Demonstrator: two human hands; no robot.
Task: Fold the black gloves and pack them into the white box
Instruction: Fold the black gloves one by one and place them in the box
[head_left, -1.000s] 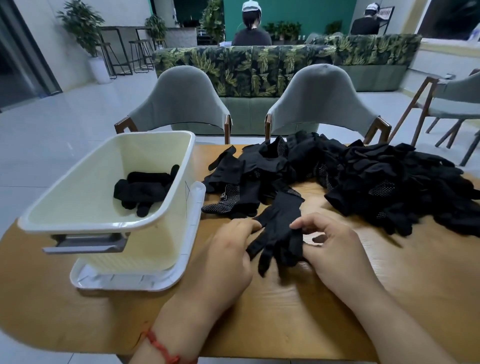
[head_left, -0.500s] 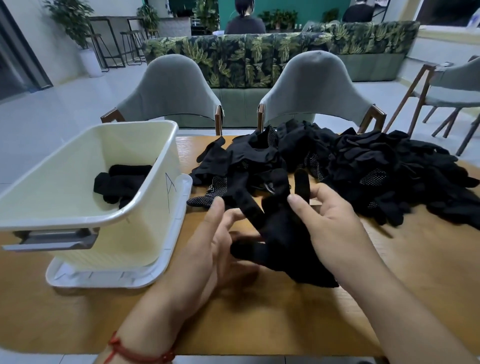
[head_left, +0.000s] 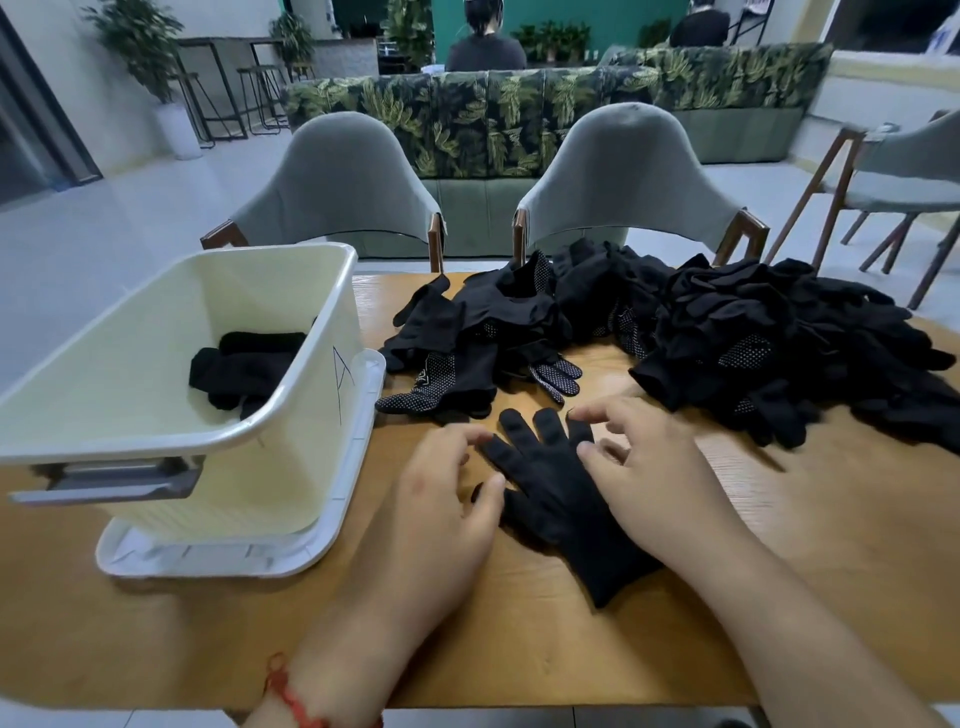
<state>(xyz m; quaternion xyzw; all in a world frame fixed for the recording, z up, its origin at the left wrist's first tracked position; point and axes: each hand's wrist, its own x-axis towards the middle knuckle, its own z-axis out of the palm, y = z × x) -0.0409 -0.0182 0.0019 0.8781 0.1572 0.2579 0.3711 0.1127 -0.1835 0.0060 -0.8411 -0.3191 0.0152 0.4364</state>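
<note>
Few gloves (head_left: 244, 364) lie in the white box (head_left: 291, 415); right of it my left hand (head_left: 441, 509) and right hand (head_left: 660, 483), fingers relaxed, flatten one glove (head_left: 550, 493), the pile (head_left: 753, 353) waiting.

A black glove (head_left: 558, 499) lies flat on the desk (head_left: 779, 597). The left hand (head_left: 441, 512) and right hand (head_left: 657, 475) rest on its sides. The white box (head_left: 171, 410) sits left.

white box (head_left: 291, 415), side wall, handwritten mark, perhaps "A"
</note>
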